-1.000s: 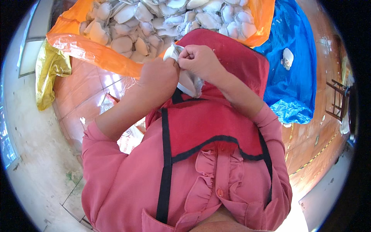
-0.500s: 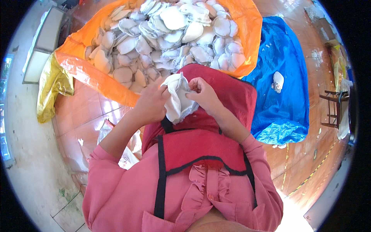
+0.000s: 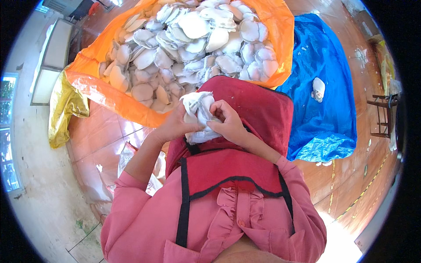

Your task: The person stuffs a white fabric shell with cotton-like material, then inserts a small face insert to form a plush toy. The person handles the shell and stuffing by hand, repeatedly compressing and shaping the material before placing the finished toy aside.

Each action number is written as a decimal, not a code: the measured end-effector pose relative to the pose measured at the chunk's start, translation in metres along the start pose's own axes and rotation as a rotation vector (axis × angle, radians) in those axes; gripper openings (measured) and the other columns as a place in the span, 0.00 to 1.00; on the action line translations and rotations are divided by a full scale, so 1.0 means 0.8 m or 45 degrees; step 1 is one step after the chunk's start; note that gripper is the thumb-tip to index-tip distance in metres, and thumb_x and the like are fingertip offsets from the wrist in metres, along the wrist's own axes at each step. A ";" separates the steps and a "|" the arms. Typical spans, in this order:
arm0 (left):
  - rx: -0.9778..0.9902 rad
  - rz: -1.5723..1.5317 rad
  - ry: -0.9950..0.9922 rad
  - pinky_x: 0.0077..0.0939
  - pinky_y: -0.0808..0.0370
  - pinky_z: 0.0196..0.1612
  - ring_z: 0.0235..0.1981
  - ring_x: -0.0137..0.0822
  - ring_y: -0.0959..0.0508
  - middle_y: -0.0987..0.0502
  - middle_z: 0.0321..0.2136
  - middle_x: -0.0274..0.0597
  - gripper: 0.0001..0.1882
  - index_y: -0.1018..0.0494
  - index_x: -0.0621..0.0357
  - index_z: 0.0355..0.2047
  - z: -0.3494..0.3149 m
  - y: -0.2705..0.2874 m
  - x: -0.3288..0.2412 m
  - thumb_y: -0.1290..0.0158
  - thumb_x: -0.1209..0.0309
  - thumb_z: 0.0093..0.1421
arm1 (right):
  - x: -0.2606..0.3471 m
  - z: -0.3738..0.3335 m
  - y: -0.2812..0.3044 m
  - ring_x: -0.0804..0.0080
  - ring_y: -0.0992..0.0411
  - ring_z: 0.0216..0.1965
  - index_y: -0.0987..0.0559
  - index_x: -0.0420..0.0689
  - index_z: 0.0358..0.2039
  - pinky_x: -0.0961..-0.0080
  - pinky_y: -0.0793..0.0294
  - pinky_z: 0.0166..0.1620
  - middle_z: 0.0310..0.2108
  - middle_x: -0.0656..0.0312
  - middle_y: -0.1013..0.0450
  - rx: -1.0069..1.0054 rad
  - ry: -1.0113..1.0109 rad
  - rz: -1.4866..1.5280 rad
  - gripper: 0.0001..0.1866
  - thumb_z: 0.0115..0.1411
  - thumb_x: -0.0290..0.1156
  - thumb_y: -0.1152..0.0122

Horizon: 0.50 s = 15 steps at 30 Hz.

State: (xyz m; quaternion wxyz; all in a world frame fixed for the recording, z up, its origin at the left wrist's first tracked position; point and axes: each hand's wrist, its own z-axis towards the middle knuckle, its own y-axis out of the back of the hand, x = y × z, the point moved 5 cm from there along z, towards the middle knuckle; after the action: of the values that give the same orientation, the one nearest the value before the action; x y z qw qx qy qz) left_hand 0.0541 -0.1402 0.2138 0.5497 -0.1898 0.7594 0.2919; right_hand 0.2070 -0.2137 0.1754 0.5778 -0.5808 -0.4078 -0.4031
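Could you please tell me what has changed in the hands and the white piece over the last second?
Both hands, left hand and right hand, kept hold of the white piece and turned it, showing more of it. The heap of white pieces on the orange sheet stayed put.

A: What's the held item?
B: White crumpled piece (image 3: 199, 116), soft-looking, folded over itself, edges ragged.
A: Pose?
B: Roughly upright, top end bunched, lower end trailing down onto the red apron (image 3: 254, 109).
A: Grip?
B: Left hand (image 3: 175, 125) clasps its left side, right hand (image 3: 228, 122) pinches the right. Both touching it, above the lap.
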 end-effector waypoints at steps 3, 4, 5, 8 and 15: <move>-0.060 0.456 -0.127 0.36 0.39 0.61 0.57 0.44 0.33 0.30 0.53 0.45 0.36 0.32 0.54 0.57 0.007 0.011 -0.008 0.33 0.61 0.47 | 0.004 -0.008 0.002 0.83 0.35 0.38 0.32 0.45 0.40 0.83 0.34 0.43 0.37 0.68 0.35 -0.083 0.052 0.076 0.17 0.51 0.16 0.40; -0.069 0.365 -0.150 0.36 0.38 0.60 0.55 0.44 0.32 0.28 0.50 0.44 0.33 0.30 0.55 0.54 0.007 0.010 -0.011 0.34 0.62 0.48 | 0.000 -0.012 0.002 0.83 0.35 0.38 0.32 0.45 0.40 0.83 0.34 0.43 0.36 0.69 0.35 -0.106 0.086 0.099 0.17 0.51 0.16 0.40; -0.078 0.273 -0.171 0.37 0.37 0.59 0.53 0.44 0.30 0.27 0.47 0.44 0.29 0.27 0.55 0.50 0.007 0.007 -0.014 0.34 0.62 0.48 | -0.001 -0.014 0.002 0.83 0.35 0.38 0.32 0.45 0.39 0.83 0.35 0.43 0.36 0.69 0.35 -0.129 0.119 0.122 0.17 0.51 0.16 0.40; -0.092 0.387 -0.190 0.39 0.34 0.55 0.49 0.46 0.28 0.24 0.42 0.46 0.22 0.23 0.56 0.43 0.008 -0.002 -0.034 0.35 0.61 0.50 | -0.007 -0.012 0.015 0.83 0.35 0.38 0.31 0.45 0.39 0.84 0.35 0.44 0.35 0.69 0.34 -0.267 -0.013 0.191 0.17 0.50 0.15 0.41; 0.395 0.764 0.077 0.41 0.32 0.52 0.44 0.47 0.24 0.21 0.36 0.48 0.27 0.24 0.61 0.45 -0.005 -0.034 0.017 0.40 0.53 0.52 | -0.017 -0.025 0.012 0.81 0.34 0.35 0.28 0.44 0.34 0.82 0.33 0.41 0.31 0.69 0.34 -0.072 -0.011 -0.124 0.13 0.45 0.19 0.42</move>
State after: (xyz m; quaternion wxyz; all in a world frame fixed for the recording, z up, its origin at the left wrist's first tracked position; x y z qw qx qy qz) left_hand 0.0632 -0.1628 0.1957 0.4389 0.1195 0.8326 0.3158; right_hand 0.2114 -0.2342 0.1595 0.5392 -0.5781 -0.4265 -0.4394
